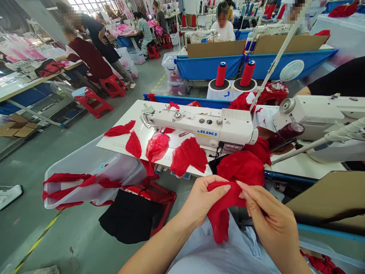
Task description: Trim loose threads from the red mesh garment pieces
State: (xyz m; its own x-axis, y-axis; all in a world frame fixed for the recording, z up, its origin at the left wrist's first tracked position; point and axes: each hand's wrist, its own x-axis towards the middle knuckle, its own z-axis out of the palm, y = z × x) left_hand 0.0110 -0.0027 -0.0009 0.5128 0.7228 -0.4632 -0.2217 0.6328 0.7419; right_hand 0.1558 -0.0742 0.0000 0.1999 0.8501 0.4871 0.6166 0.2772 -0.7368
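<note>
Red cloth (224,203), sewing machine (207,123) (blue "JUKI")

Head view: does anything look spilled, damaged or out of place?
Mildly: red strips trail over the edge of the clear bin, and a red piece hangs off the sewing table, looking untidy. No spill shows; the red cloth in the left hand and right hand has no visible damage.

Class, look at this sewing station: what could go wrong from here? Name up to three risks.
The red cloth pinched in the left hand and right hand could stretch if pulled hard.

Red pieces lying at the near edge of the white table might slide off.

Red strips draped across the plastic bin could slip to the floor.
</note>
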